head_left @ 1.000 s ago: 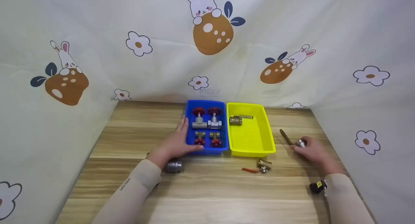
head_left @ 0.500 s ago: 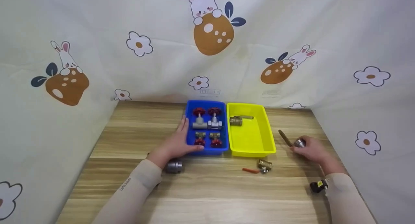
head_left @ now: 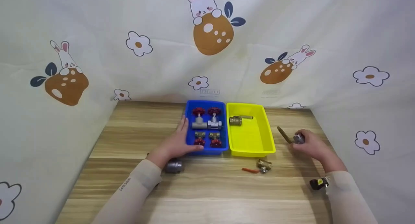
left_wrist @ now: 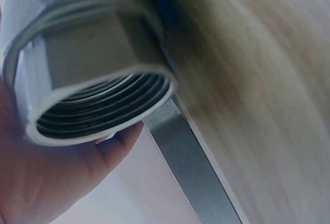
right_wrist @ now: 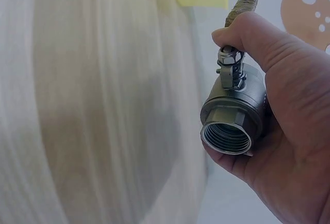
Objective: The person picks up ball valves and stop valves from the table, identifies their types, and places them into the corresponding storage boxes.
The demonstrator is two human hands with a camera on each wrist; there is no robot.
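Observation:
My right hand (head_left: 311,147) holds a silver ball valve (right_wrist: 232,105) with a long brown-wrapped lever (head_left: 284,135), to the right of the yellow bin (head_left: 270,133). In the right wrist view the thumb presses at the lever's base and the fingers wrap the body. Against the left side of the blue bin (head_left: 207,151) rests my left hand (head_left: 176,141), fingers extended along its wall and thumb over the front rim. Beneath the left wrist lies another metal valve (head_left: 174,166), partly hidden by the sleeve; its threaded mouth (left_wrist: 103,108) looms large in the left wrist view.
Several valves with red handwheels (head_left: 214,143) sit in the blue bin. One brass lever valve (head_left: 236,121) lies in the yellow bin, which touches the blue one. A brass valve with an orange lever (head_left: 264,165) lies in front on the wooden table (head_left: 227,198).
My right hand has moved slightly up and to the left with the ball valve, whose lever has shifted along. The left hand and both bins stay put.

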